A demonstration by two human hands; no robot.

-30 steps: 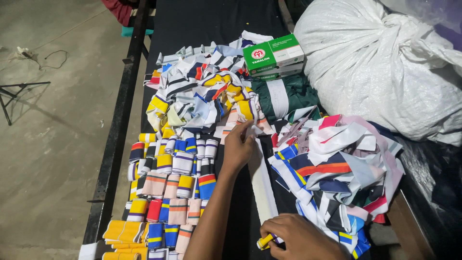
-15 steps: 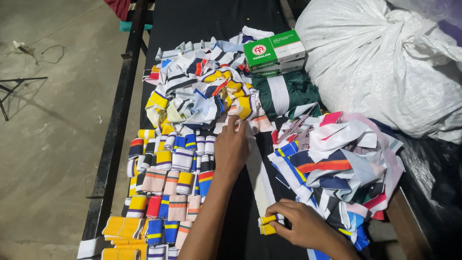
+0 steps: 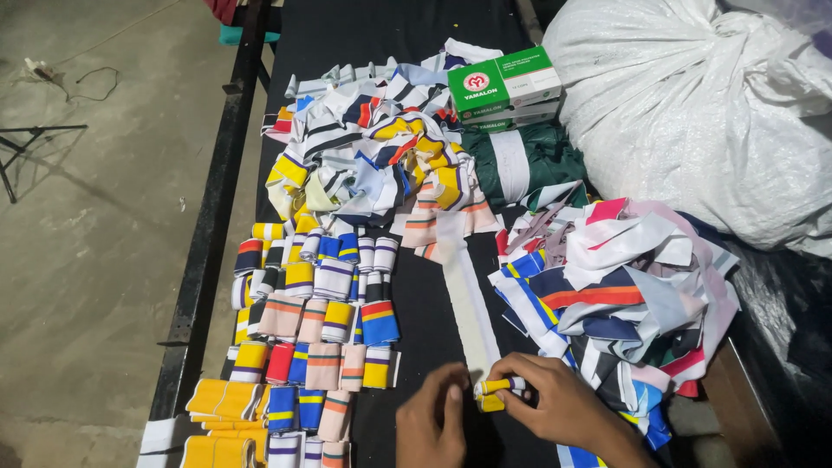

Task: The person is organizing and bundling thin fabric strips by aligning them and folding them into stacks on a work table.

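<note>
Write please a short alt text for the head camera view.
Two hands, left hand and right hand, roll a white knit strip with a yellow end on a black table. Neat rolled strips lie left, loose piles right.

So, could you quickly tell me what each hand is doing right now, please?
Left hand: fingers curled, touching the strip roll.
Right hand: closed on the same strip roll, pinching its end.

My right hand (image 3: pixel 555 403) & left hand (image 3: pixel 433 425) pinch a small rolled strip (image 3: pixel 496 390) (yellow, white, blue) on the black table (image 3: pixel 416 347), w/ folded pieces (image 3: pixel 316 321) stacked just left.
</note>
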